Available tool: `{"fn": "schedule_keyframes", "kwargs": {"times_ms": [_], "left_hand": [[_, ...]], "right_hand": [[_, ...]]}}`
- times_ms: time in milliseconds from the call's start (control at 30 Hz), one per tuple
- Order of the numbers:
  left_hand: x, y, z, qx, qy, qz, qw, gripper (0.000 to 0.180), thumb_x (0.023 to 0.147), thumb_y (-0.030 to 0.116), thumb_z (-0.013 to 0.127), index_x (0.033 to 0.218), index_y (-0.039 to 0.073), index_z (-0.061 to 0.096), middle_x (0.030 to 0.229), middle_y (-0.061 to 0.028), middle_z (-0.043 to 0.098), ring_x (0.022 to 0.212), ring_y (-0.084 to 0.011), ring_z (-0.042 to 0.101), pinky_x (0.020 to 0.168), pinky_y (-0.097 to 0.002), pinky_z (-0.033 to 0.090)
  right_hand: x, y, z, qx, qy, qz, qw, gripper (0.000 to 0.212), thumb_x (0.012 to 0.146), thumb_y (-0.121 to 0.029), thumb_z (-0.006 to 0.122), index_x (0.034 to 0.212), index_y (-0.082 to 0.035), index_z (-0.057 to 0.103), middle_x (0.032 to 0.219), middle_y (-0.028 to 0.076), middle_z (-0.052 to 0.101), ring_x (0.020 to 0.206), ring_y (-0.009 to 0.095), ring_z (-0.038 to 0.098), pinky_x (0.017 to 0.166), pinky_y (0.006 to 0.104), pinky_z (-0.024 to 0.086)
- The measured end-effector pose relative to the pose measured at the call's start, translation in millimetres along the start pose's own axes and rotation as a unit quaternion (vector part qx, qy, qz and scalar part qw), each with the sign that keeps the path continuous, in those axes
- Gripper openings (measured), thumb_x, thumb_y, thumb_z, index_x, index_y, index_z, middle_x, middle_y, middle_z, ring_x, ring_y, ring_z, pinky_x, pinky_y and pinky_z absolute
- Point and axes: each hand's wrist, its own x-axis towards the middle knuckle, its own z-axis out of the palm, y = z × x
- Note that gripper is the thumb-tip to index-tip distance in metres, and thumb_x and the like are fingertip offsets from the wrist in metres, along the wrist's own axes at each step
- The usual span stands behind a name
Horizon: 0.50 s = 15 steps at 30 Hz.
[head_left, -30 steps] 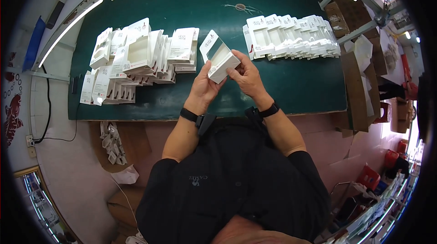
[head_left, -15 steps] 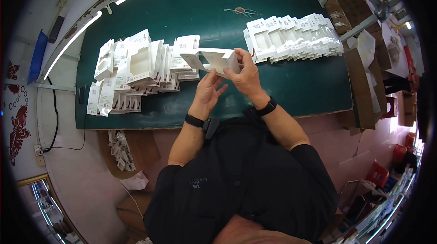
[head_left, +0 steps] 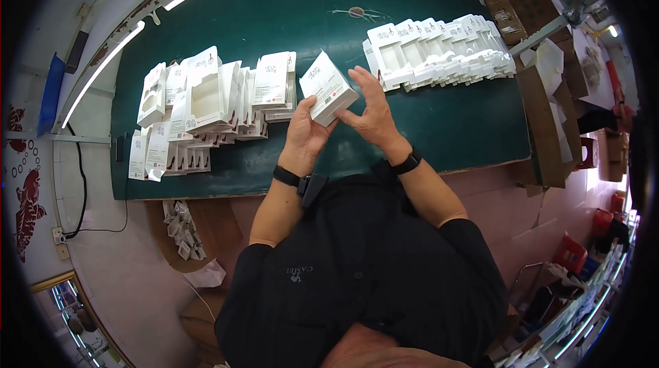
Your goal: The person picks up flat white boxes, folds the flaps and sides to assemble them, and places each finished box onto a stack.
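Turned since the earlier frame, the white box (head_left: 328, 90) shows a printed face above the green table (head_left: 446, 128). Left hand (head_left: 305, 136) grips its lower left edge; right hand (head_left: 374, 119) spreads its fingers wide, thumb at the box's lower right; contact unclear.

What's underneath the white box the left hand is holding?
The green table shows around the white box, and the left hand holds its lower left side. The box hides its own underside and whatever lies directly beneath it.

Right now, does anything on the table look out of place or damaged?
A round brown thing with pale strands looks stray, lying apart from the boxes. The left pile is uneven too, its boxes at mixed angles.
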Motion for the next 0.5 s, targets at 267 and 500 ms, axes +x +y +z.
{"fn": "schedule_keyframes", "kwargs": {"times_ms": [267,500], "left_hand": [[4,-2,-10,-0.006,-0.003,-0.021,1.000,0.044,0.105,0.033,0.045,0.143,0.011,0.046,0.134,-0.0080,0.059,0.120,-0.0227,0.058,0.094,-0.0407,0.049],[-7,-4,3,0.044,0.000,-0.011,0.999,0.042,0.108,0.042,0.040,0.139,0.016,0.050,0.127,-0.0026,0.061,0.110,-0.0173,0.057,0.085,-0.0364,0.047]], "right_hand": [[-10,10,7,0.211,-0.117,0.187,0.952,0.068,0.084,-0.012,0.080,0.144,-0.009,0.049,0.106,0.011,0.069,0.082,0.012,0.066,0.073,0.0276,0.056],[-6,11,17,0.213,-0.077,0.140,0.964,0.063,0.085,-0.006,0.075,0.143,-0.008,0.050,0.103,0.009,0.070,0.079,0.011,0.065,0.071,0.0283,0.055]]}}
